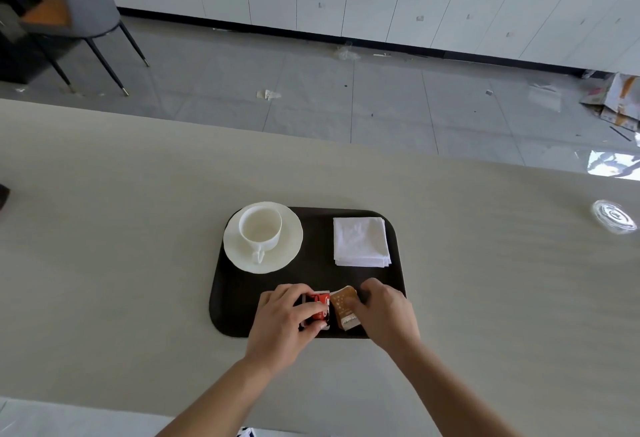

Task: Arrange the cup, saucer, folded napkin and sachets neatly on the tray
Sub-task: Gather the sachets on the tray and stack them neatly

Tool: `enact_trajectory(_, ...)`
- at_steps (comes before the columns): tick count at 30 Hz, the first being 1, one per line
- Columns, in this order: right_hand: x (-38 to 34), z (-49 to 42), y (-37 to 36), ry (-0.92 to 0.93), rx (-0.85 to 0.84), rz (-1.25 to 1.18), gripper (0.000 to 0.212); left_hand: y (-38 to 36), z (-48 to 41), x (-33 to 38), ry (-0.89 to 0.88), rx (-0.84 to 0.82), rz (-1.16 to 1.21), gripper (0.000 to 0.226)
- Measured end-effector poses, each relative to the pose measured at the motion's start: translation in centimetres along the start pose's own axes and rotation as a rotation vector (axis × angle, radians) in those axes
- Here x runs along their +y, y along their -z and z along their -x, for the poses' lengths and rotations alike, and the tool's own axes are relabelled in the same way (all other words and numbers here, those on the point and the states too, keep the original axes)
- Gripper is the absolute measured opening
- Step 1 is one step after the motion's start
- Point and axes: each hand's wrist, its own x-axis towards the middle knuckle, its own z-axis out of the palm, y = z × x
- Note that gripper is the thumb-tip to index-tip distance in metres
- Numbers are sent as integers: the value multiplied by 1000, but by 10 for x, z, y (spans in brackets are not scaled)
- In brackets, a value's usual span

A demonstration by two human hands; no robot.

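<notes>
Broadly, a pale counter [138, 194] is seen with a dark tray [311, 274] set on it, and everything named in the task is already carried by that tray. At its far left corner a white saucer [287, 253] is laid, overhanging the rim slightly, and an empty white cup [260, 228] is stood upright on it with the handle turned toward the person. At the far right a folded napkin [360, 242] is laid flat, well apart from the saucer.

Along the near edge the sachets are being handled, so the last step of the arranging is judged to be in hand. A red sachet [320, 301] is pinched by the left hand [284, 315], fingers closed round it. A brown sachet [346, 306] is held just beside it by the right hand [388, 312], its near end lifted slightly off the tray; the two packets are touching or nearly so.

Next, both packets would need to be pressed flat, squared side by side with the tray's edge, and released. A clear lid [614, 216] is left far off to the right.
</notes>
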Motion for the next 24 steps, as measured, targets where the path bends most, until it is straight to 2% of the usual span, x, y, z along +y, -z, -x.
enact_trajectory(6,-2,2,-3,-78,-4,-107,17,0,0,1,7,5,-1,28)
enact_trajectory(9,3,3,3,-96,23,-182,9,1,0,1,10,3,0,26)
enact_trajectory(14,17,-3,27,-162,-90,-494,12,1,0,1,3,15,4,25)
enact_trajectory(15,18,-5,33,-138,-112,-476,15,1,0,1,3,17,1,25)
enact_trajectory(18,14,-16,45,39,-183,-209,23,0,1,1,10,21,5,25)
enact_trajectory(24,-19,-40,41,491,-467,300,31,-1,0,3,16,36,15,25)
